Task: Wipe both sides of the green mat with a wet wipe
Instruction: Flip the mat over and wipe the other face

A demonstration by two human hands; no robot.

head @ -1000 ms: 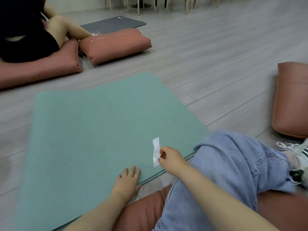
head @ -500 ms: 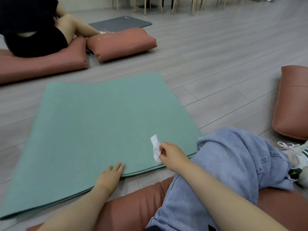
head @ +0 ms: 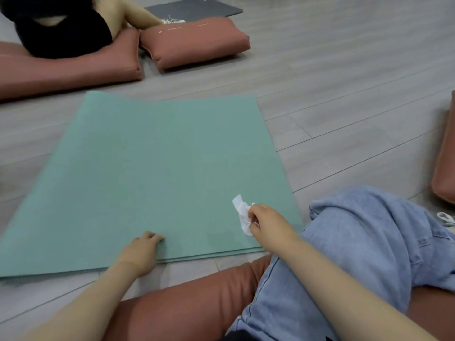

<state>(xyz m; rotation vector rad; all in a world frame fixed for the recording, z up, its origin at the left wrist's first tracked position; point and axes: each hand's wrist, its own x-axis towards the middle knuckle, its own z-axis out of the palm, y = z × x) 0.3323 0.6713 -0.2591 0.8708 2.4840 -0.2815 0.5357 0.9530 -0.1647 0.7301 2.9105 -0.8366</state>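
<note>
The green mat (head: 157, 168) lies flat on the grey floor in front of me, and its near edge shows two stacked layers. My left hand (head: 140, 252) rests on that near edge with its fingers curled onto the mat. My right hand (head: 266, 225) pinches a crumpled white wet wipe (head: 242, 215) just above the mat's near right part. The wipe hangs from my fingertips, and I cannot tell whether it touches the mat.
My bent knee in blue jeans (head: 364, 242) sits right of the mat, over a reddish cushion (head: 197, 303). More reddish cushions (head: 194, 40) lie beyond the mat, one under another person in black (head: 61, 28). A dark grey mat (head: 194, 8) lies at the back. Another cushion (head: 443, 163) sits at the right edge.
My left hand slid left along the near edge and its fingers curled. The view swung, so the mat now sits squarer before me. My right hand keeps the wipe.
</note>
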